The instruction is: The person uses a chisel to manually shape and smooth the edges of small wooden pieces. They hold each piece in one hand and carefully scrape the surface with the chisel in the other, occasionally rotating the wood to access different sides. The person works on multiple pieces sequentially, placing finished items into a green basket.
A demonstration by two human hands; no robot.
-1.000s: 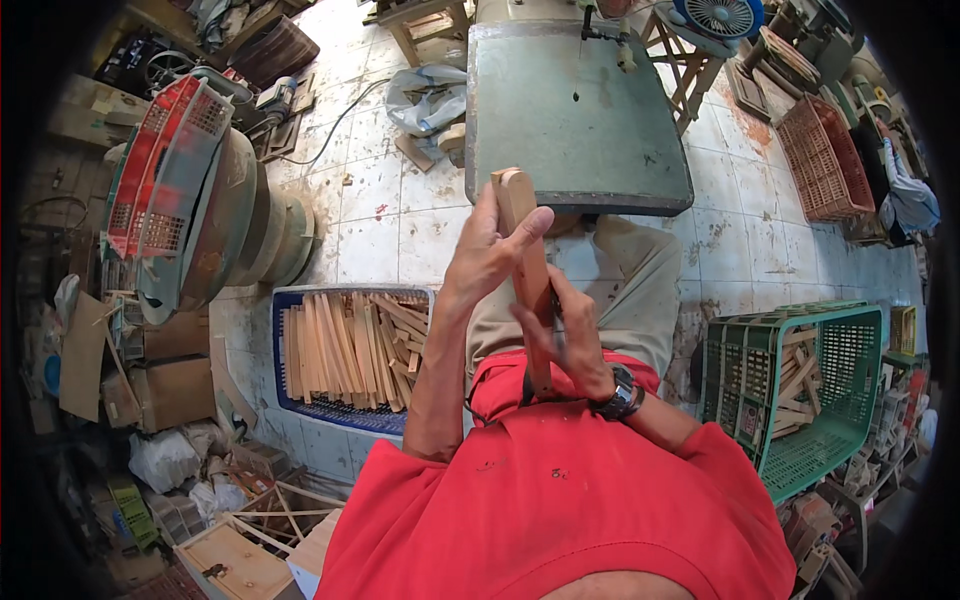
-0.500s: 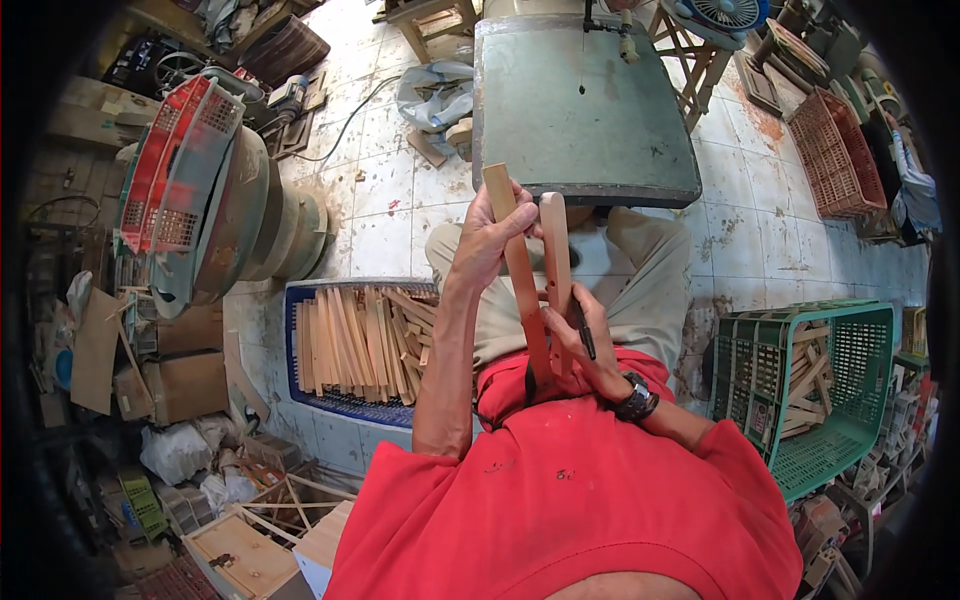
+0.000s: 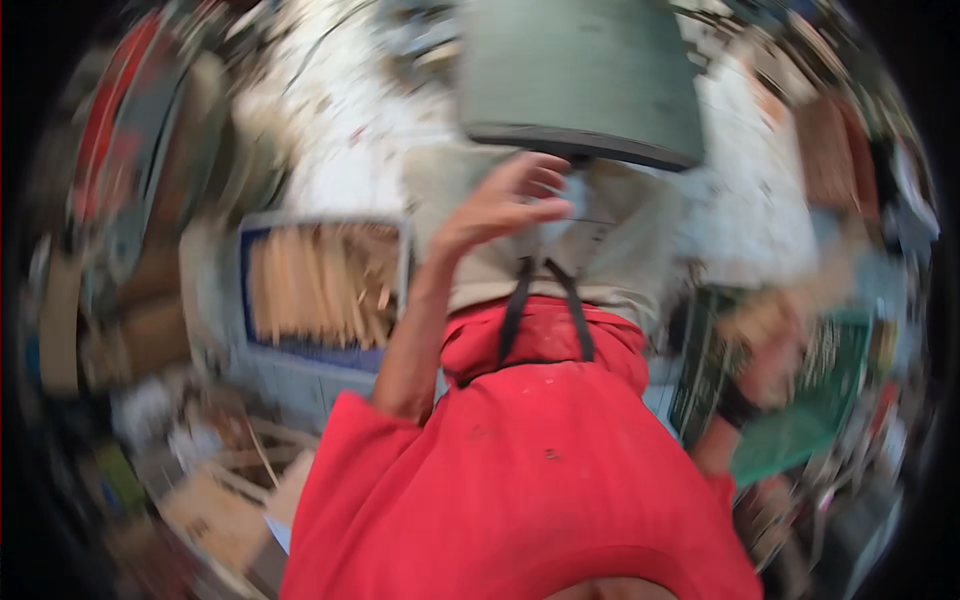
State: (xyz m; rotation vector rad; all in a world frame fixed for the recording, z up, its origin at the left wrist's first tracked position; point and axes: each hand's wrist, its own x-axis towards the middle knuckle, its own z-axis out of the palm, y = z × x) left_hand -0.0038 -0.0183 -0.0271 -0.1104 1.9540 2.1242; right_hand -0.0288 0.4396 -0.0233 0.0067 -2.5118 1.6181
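Note:
My left hand (image 3: 510, 195) is open and empty, fingers apart and slightly curled, just below the near edge of the grey-green board (image 3: 580, 70). My right hand (image 3: 770, 365) is out to the right over the green plastic crate (image 3: 800, 430), smeared by motion. Pale wooden shapes blur around its fingers; I cannot tell whether it still grips them. Between my arms are my red shirt, two black straps (image 3: 515, 310) and my light trousers.
A blue crate (image 3: 243, 280) full of wooden sticks stands on the tiled floor at my left. Behind it is a green machine with a red basket (image 3: 115, 120) on it. A brown crate (image 3: 830, 150) sits at the upper right, and boxes and clutter line both sides.
The wooden bars have left my left hand, which has opened. My right hand has swung right and down to the green crate with blurred wood about it. The view has shifted and blurred.

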